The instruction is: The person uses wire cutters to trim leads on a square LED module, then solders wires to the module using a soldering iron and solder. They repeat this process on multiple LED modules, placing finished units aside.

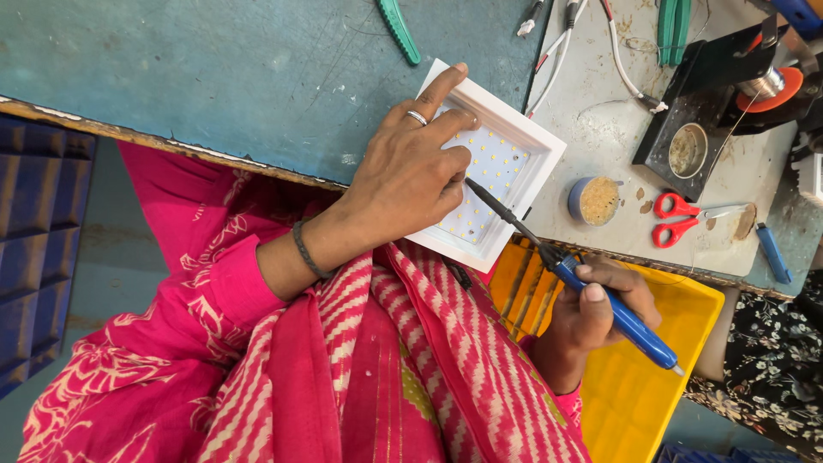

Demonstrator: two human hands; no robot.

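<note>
1. Nearest, the right hand [591, 313] is clenched around the blue plastic handle of a pen-shaped soldering iron [630, 326], above a yellow plastic crate [677, 343] below the bench edge.
2. The iron's dark shaft reaches up-left; its tip meets the dotted board just beside the left fingertips.
3. The left hand [411, 176], with a ring and a dark wristband, presses flat on the square white-framed LED light panel [536, 141], gripping nothing and pinning it. The panel overhangs the worn edge of the blue-grey workbench [257, 103].
4. Judged from this, a joint on the board is being soldered. Shifting the tip calls for a steady panel and fingers kept off the hot shaft.
5. Beyond, room is tight: a small round blue tin [594, 201], red-handled scissors [686, 219], a black iron stand [694, 111] and loose red-and-white wires [557, 51] crowd the right; the left bench lies open.
</note>
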